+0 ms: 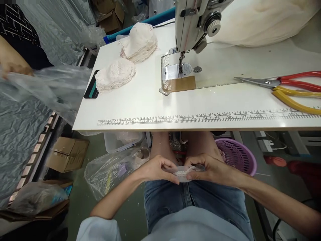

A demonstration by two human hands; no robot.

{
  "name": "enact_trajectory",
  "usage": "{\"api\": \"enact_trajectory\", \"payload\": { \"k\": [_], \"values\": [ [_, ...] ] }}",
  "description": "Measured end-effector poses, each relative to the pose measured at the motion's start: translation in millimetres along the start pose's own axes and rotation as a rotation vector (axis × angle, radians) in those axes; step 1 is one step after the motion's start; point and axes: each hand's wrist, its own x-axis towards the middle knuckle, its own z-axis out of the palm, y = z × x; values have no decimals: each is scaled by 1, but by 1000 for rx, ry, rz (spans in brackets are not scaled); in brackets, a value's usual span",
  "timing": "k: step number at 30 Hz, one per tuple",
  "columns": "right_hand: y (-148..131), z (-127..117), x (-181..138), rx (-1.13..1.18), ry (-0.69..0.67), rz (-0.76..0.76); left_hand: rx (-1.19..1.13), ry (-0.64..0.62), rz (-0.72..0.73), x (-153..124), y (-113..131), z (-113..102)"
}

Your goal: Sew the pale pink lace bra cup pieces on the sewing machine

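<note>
Over my lap, below the table edge, my left hand (157, 169) and my right hand (209, 169) both pinch a small pale fabric piece with a lace edge (182, 173). Fingers of each hand are closed on its ends. On the white table (140, 100) above stand the sewing machine (193, 23) with its needle (180, 65), and two stacks of cream lace pieces (114, 75), (139, 42) to its left.
Red scissors (288, 82) and yellow-handled scissors (296, 100) lie at the table's right. A purple basket (238, 155) sits under the table. Another person's hand (15, 67) holds clear plastic (52, 87) at the left. Cardboard boxes (67, 154) and plastic bags (110, 170) lie on the floor.
</note>
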Motion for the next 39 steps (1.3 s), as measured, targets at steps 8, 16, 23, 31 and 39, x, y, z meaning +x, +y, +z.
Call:
{"api": "enact_trajectory", "payload": {
  "k": [8,16,23,31,39],
  "values": [
    [-6,-3,-6,-97,65,-8,-16,98,-9,5,5,8],
    [-1,-2,-4,-51,63,4,-17,126,-8,0,1,5],
    [-5,-1,-1,112,41,23,-27,142,28,-2,2,1],
    [-51,8,16,-77,8,-70,-165,213,175,-27,3,-17],
    [-172,-2,74,-52,-131,-171,-410,347,494,-79,41,-86]
  ]
}}
